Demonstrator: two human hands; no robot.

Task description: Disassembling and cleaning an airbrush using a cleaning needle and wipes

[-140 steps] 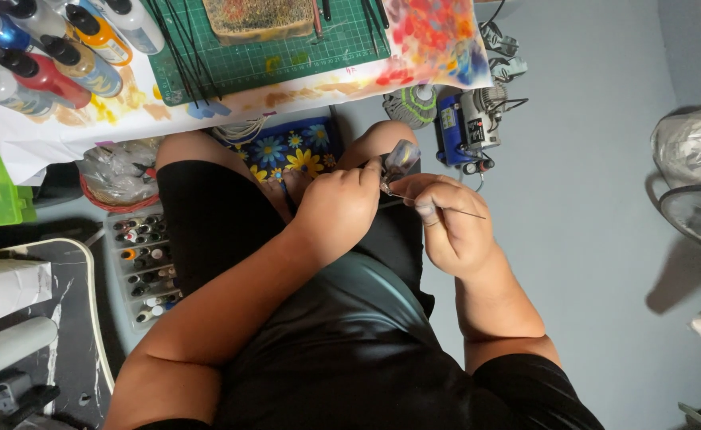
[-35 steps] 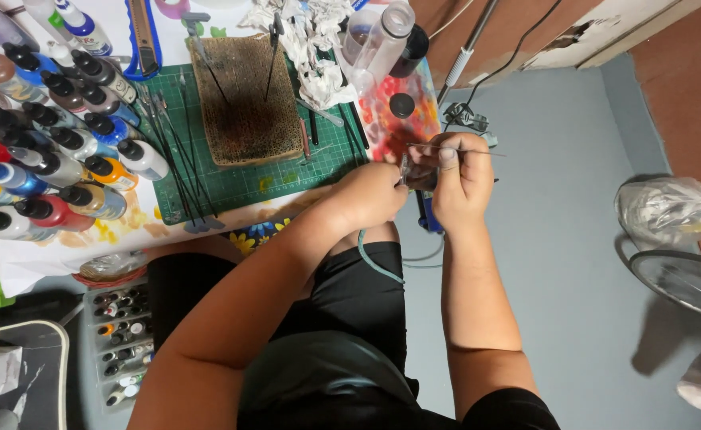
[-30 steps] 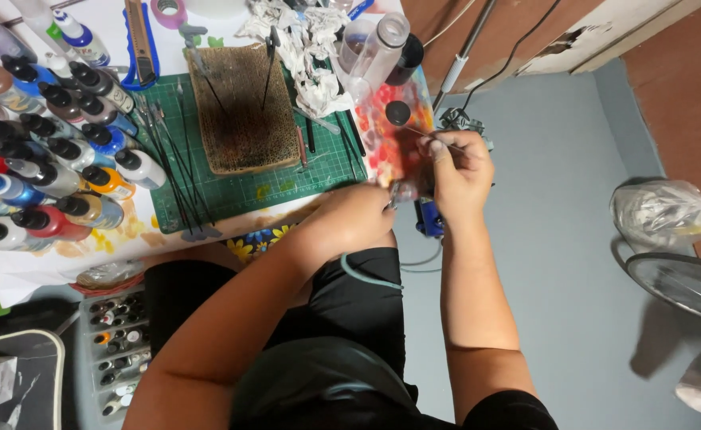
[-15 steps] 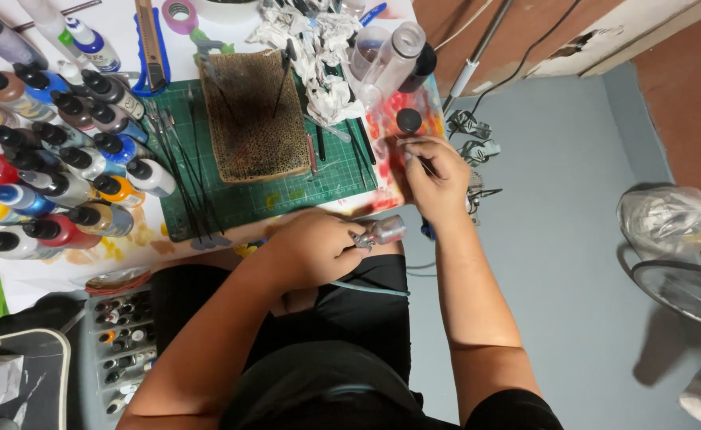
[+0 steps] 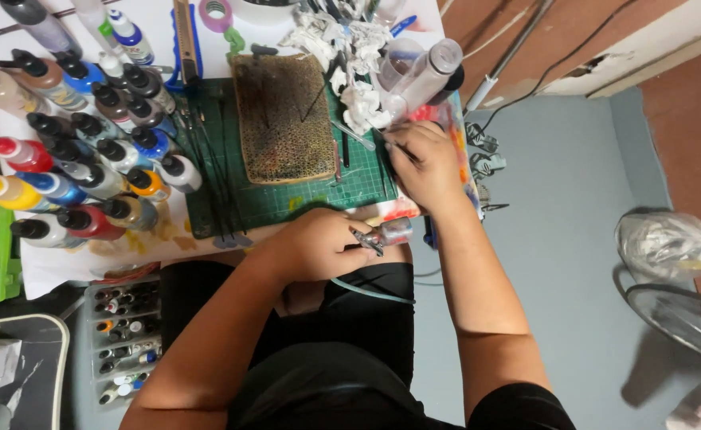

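Head view: a small silver metal airbrush [image 5: 382,236] with a pale green hose [image 5: 370,291] is clamped in the left hand [image 5: 319,243] at centre frame. A thin dark tool [image 5: 390,146] is pinched by the right hand [image 5: 424,163] fingers over the green cutting mat [image 5: 287,199]. The airbrush is judged light, rigid, delicate at the tip, best held by its body.

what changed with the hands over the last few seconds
The hands worked together on the airbrush over the lap, then rose to the table edge and parted. The left hand now holds the airbrush alone, low at the table edge. The right hand reached forward over the green cutting mat with a thin tool. The paint bottles stayed put.
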